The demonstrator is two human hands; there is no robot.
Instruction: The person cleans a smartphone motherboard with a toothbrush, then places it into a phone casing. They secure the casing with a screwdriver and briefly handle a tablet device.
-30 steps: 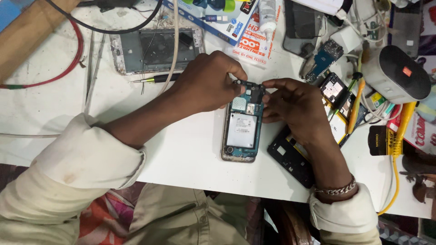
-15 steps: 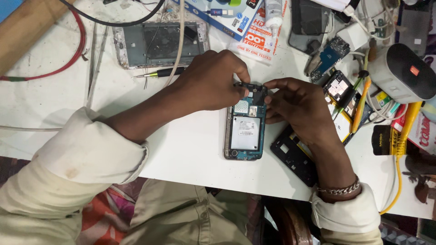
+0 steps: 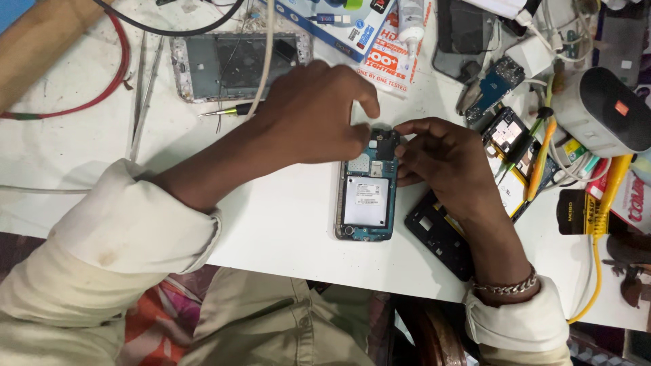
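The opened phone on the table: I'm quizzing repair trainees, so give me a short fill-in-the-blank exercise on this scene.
1. The opened phone lies on a ____ table.
2. Both hands, left hand and right hand, work at the phone's ____ end.
3. The black frame lies under the ____ forearm.
4. The right wrist wears a metal ____.

Missing words: white; top; right; bracelet

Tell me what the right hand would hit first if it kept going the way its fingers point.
The right hand points left across the opened phone. Past the phone's top it would probably meet the left hand first; they look nearly touching.
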